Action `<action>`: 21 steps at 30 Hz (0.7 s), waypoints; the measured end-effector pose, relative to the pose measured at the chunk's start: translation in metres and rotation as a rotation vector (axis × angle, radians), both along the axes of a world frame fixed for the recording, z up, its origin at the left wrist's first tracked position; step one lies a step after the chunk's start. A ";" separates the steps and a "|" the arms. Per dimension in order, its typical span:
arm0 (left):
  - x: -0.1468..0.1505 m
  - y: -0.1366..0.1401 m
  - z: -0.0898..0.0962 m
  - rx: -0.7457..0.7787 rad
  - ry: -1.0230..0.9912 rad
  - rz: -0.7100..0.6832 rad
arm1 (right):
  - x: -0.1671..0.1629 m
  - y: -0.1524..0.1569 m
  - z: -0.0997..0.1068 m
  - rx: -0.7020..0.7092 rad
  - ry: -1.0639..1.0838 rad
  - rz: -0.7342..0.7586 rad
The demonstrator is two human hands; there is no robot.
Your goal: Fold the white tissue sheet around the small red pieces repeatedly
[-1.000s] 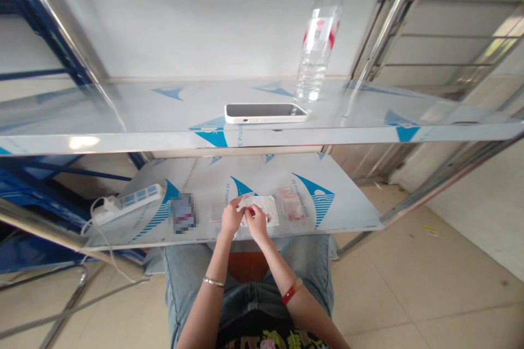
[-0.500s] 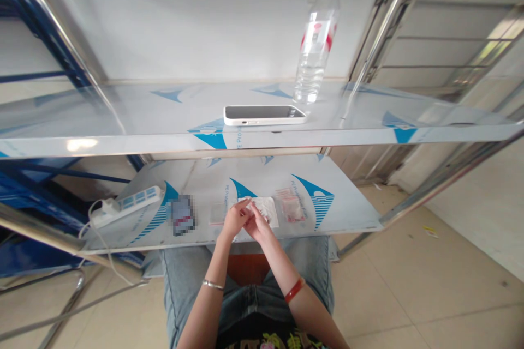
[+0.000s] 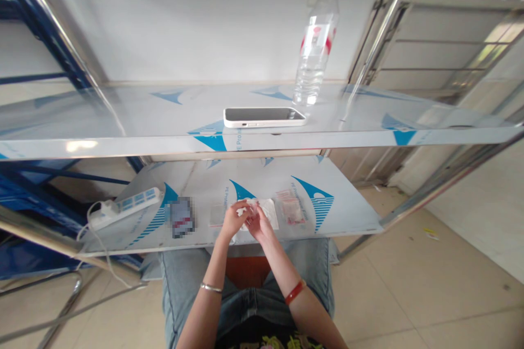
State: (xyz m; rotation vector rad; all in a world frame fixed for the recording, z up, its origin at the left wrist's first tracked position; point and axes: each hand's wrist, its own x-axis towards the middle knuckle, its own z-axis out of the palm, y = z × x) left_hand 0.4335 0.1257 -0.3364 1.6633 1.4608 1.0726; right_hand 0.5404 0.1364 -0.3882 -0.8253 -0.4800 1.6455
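My left hand (image 3: 234, 220) and my right hand (image 3: 259, 224) meet over the lower shelf, fingers curled in toward each other. Something small sits between the fingertips, too small and blurred to make out. Under and behind the hands lies a white sheet (image 3: 271, 215) with small pale bits on it, partly covered by my fingers. To the right of it is a clear plastic bag (image 3: 292, 209) with reddish print. Left of my left hand, another flat clear bag (image 3: 216, 215) with a red edge rests on the shelf.
A white power strip (image 3: 133, 206) with a cable and a blurred-out item (image 3: 182, 217) lie on the lower shelf (image 3: 352, 212). Above, the upper shelf (image 3: 155, 120) juts across, holding a phone (image 3: 264, 116) and a water bottle (image 3: 316, 46). Metal posts stand at both sides.
My fingertips have drawn slightly apart and curled, while my hands stay over the white sheet. The view has tilted a little; the other things have not moved.
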 end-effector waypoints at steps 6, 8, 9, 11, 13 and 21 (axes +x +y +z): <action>-0.005 0.009 -0.008 -0.020 -0.205 0.168 | 0.001 0.000 0.003 -0.193 0.217 -0.037; -0.001 0.013 -0.017 -0.128 -0.409 0.284 | -0.003 -0.001 0.004 -0.175 0.204 -0.054; 0.001 0.015 -0.022 -0.199 -0.513 0.295 | -0.005 -0.001 0.003 -0.148 0.176 -0.066; 0.006 0.016 -0.029 -0.322 -0.656 0.243 | -0.011 -0.003 0.002 -0.056 0.079 -0.105; 0.010 0.015 -0.035 -0.377 -0.731 0.153 | -0.015 -0.005 0.000 0.036 -0.080 -0.159; 0.011 0.014 -0.050 -0.562 -1.264 0.017 | -0.023 -0.011 -0.007 0.307 -0.506 -0.214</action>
